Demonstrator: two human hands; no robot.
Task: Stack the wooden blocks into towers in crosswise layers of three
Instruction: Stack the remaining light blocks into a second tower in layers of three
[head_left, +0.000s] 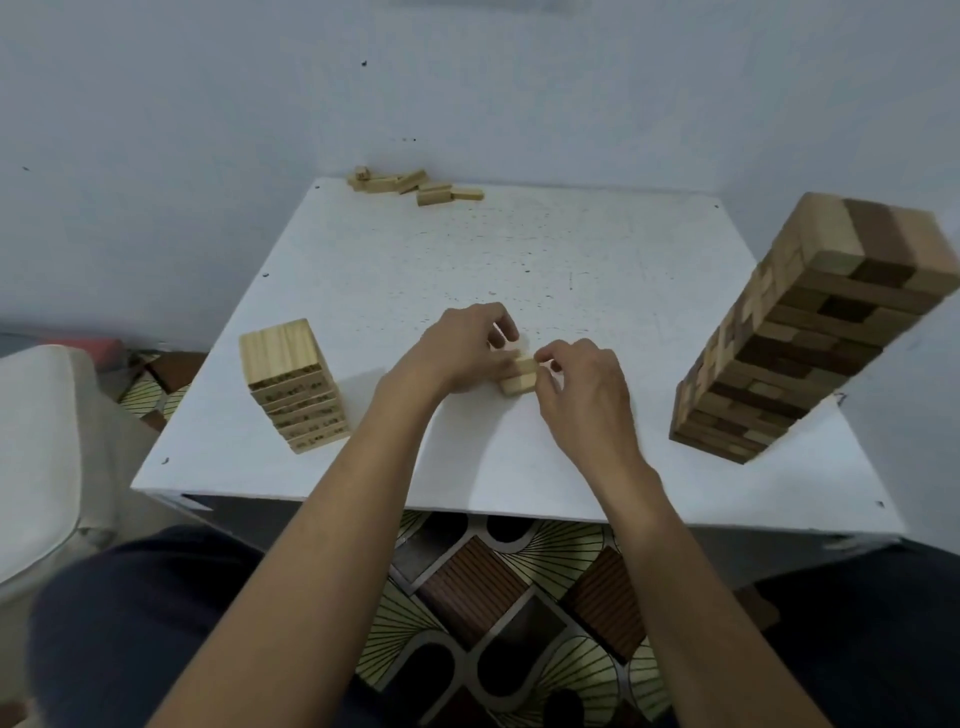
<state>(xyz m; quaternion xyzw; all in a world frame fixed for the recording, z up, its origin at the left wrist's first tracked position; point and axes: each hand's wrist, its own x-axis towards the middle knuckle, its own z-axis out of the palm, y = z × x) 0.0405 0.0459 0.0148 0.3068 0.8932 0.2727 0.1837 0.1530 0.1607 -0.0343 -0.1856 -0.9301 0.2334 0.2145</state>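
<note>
Squarely at the middle of the white desk (597, 270), working a low stack of pale blocks (519, 378) with both grips. Left grip (462, 348) curled round the far and left side of the stack, thumb against the top block, fingers bent over the back. Between those fingers a pale sliver, perhaps another block, too hidden to tell. Right grip (582, 384) pinching the right end of the top block between thumb and forefinger, other fingers tucked under. Stack resting on the desk, apparently only a couple of layers high, largely covered by the fingers. Both forearms bare, reaching in over the near edge.

Off to the left, towards the front-left corner, a short tower of pale blocks (291, 384), upright, with dark printing along the block sides, well apart from the grips. Off to the right, near the right edge, a much taller tower of mixed dark and pale blocks (810, 332), topped by three blocks laid side by side.

At the far edge, close against the pale blue wall (208, 104), a loose scatter of pale blocks (410, 184), lying flat at odd angles, several touching.

Below the near edge, patterned floor tiles (493, 597) in brown, black and cream. Dark-trousered knees (130, 623) on either side. At far left, a white cushioned seat (36, 457).
</note>
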